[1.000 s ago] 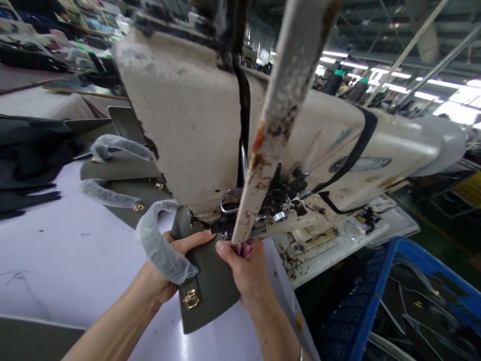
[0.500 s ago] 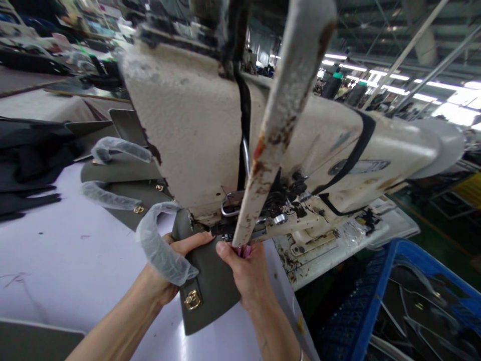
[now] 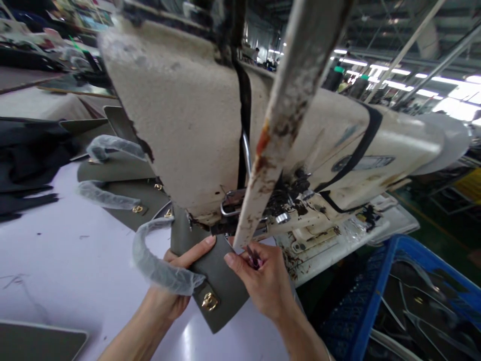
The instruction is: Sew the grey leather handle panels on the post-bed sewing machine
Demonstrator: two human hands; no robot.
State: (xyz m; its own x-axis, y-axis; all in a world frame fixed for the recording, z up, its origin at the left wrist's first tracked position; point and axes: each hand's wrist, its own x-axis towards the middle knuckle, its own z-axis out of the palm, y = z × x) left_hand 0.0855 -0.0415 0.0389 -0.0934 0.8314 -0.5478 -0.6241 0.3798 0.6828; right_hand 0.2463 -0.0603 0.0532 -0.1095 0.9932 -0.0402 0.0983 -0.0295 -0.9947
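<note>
Olive flap (image 3: pixel 222 273) in left hand (image 3: pixel 172 301), sewing machine (image 3: pixel 188 130) overhead, rusty bar (image 3: pixel 276 125) across

L hand (image 3: pixel 171 297) gripping, R hand (image 3: pixel 268 283) pinching.

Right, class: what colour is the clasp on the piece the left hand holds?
The clasp on the grey-green piece is shiny gold; head view.

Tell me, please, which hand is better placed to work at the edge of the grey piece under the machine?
Probably the right hand: it pinches a small pink tool beside the top edge of the grey leather piece, under the sewing machine. The left hand is occupied gripping that piece.
</note>
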